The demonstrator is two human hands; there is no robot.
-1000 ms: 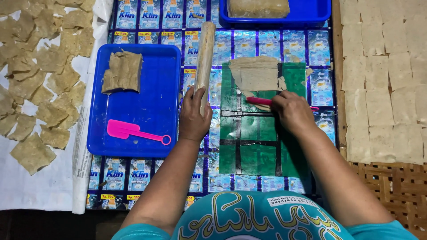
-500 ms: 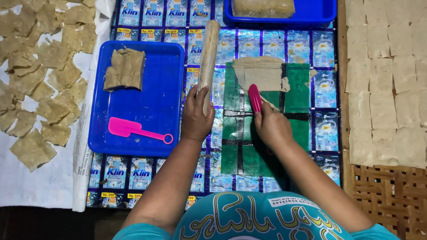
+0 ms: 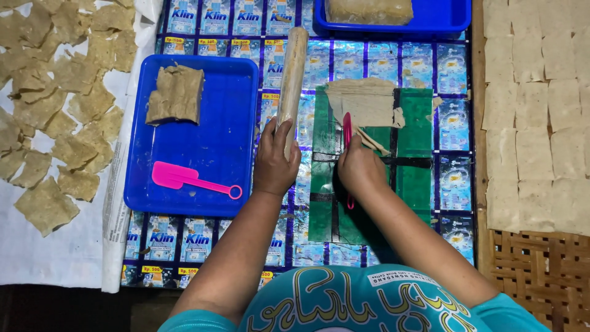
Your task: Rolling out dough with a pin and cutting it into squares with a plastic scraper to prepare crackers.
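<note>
Since the earlier frames, the red scraper (image 3: 348,132) has been turned on edge and brought against the left side of the thin dough sheet (image 3: 364,103), where a narrow strip (image 3: 372,140) is curling away. It is gripped in the closed right hand (image 3: 361,171) over the green plastic sheet (image 3: 369,160), near the middle of the foil-covered mat (image 3: 362,58). The wooden rolling pin (image 3: 291,74) is clasped at its near end by the left hand (image 3: 274,161), just beside the blue tray (image 3: 209,147) that carries a dough block (image 3: 177,94) and a pink spatula (image 3: 184,178). If the scraper is pressed unevenly, the sheet could be torn or dragged off the plastic. The pin could be tipped onto the tray edge if the grip is loosened.
</note>
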